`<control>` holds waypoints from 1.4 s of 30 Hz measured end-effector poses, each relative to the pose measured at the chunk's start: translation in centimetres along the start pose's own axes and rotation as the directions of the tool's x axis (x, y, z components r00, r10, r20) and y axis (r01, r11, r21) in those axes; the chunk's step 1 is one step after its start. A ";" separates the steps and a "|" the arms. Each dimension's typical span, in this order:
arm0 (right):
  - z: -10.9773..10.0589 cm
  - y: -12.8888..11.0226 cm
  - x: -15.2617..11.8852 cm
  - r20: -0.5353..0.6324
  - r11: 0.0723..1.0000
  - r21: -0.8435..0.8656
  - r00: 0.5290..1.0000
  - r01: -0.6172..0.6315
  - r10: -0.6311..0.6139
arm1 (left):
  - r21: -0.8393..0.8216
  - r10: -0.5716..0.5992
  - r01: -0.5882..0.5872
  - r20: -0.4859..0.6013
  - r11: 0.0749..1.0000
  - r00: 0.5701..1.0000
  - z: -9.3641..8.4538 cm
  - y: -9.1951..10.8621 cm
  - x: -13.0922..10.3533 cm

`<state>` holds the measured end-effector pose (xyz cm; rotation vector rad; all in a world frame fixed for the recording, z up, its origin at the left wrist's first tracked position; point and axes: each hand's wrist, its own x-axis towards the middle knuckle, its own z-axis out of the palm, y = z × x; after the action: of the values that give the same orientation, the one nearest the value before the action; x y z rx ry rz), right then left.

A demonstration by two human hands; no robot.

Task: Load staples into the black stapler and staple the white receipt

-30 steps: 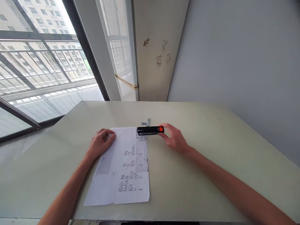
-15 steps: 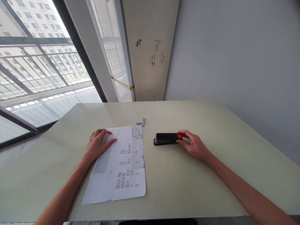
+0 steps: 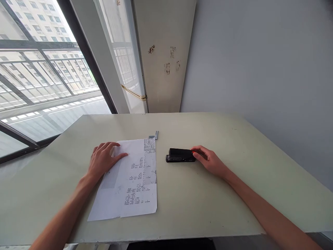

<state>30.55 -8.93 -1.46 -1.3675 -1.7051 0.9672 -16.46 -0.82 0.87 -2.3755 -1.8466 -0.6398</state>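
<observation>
Several white sheets with printed text lie stacked as a pile of paper (image 3: 137, 173) on the table, their lower edges slightly uneven. My left hand (image 3: 105, 158) rests over the upper left edge of the paper, thumb stretched out across it and apart from the fingers. To the right of the paper, a black stapler (image 3: 180, 155) lies lengthwise, its front end toward the paper. My right hand (image 3: 209, 161) grips the stapler's rear end between thumb and fingers, mostly covering a red part there. A narrow gap of bare table separates stapler and paper.
Grey strips of staples (image 3: 156, 135) lie just beyond the paper's upper right corner. The pale table (image 3: 203, 205) has its near edge along the bottom of the view. Behind it stand a stained cabinet-like panel (image 3: 163, 83) and a grey wall (image 3: 247, 59); windows are at left.
The view has shifted slightly, moving everything a little left in the picture. My right fingers now cover more of the stapler's red part. My left hand stays on the paper.
</observation>
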 end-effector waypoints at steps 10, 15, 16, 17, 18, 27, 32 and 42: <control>0.5 0.2 0.2 -0.062 0.996 -0.089 0.998 0.015 -0.021 | -0.350 0.452 -0.373 0.181 0.859 0.873 0.1 9.8 0.9; 0.6 0.3 0.3 -0.084 0.997 -0.070 0.996 0.026 -0.032 | -0.417 0.508 -0.415 0.137 0.809 0.851 1.8 14.7 1.1; 0.6 0.2 0.3 -0.091 0.998 -0.065 0.996 0.020 -0.026 | -0.422 0.503 -0.409 0.136 0.809 0.854 2.2 15.3 1.2; 0.6 0.2 0.3 -0.097 0.998 -0.062 0.995 0.013 -0.019 | -0.426 0.495 -0.401 0.136 0.811 0.858 2.6 15.8 1.2; 0.5 0.1 0.3 -0.103 0.998 -0.060 0.995 0.007 -0.014 | -0.428 0.486 -0.391 0.136 0.815 0.863 2.9 16.1 1.3; 0.6 -0.3 0.5 -0.026 0.995 -0.096 0.999 0.017 -0.020 | -0.434 0.416 -0.335 0.105 0.837 0.903 5.0 17.9 1.1; 0.4 -0.2 0.9 -0.004 0.982 -0.175 0.997 0.071 -0.072 | -0.422 0.427 -0.365 0.060 0.830 0.902 5.4 17.6 1.0; -3.1 0.2 1.3 0.044 0.985 -0.174 0.999 -0.008 0.016 | -0.418 0.441 -0.360 0.112 0.834 0.891 4.6 15.5 1.1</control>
<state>33.14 -7.31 -0.17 -1.4788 -1.8527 0.8787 -0.32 -2.71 0.15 -3.0680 -1.2822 -0.7952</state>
